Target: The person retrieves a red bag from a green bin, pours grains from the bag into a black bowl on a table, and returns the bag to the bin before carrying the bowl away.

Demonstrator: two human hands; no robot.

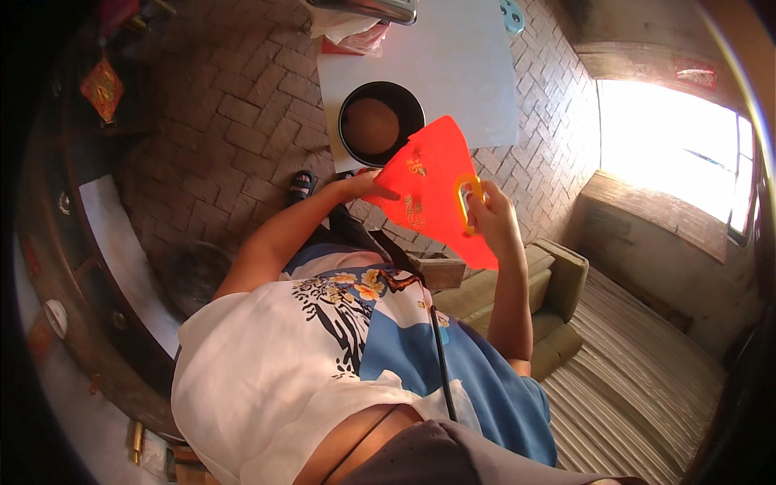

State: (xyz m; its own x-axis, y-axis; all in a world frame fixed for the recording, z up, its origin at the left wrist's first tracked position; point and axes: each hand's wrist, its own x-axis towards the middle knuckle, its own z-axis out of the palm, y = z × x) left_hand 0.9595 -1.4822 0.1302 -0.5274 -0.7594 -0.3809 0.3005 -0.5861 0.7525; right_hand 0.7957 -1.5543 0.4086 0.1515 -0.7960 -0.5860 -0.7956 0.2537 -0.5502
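Observation:
In front of my waist I hold a bright red sheet (428, 182) with gold print, its right side running down past my right wrist. My left hand (368, 186) pinches its left corner, fingers partly on top. My right hand (491, 214) closes around a yellow oval loop handle (464, 202) at the sheet's right side. The loop resembles a scissors handle, but no blades show. Just beyond the sheet, a dark round pot (412, 105) with a brown round inside surface stands on the pale table (461, 81).
Farther along the table are a metal tray (372, 8) and a plastic bag (368, 39). A blue stool (512, 16) stands past its far right corner. A green sofa (558, 283) is to my right, a dark cabinet (81, 242) to my left. Brick paving (234, 97) covers the floor.

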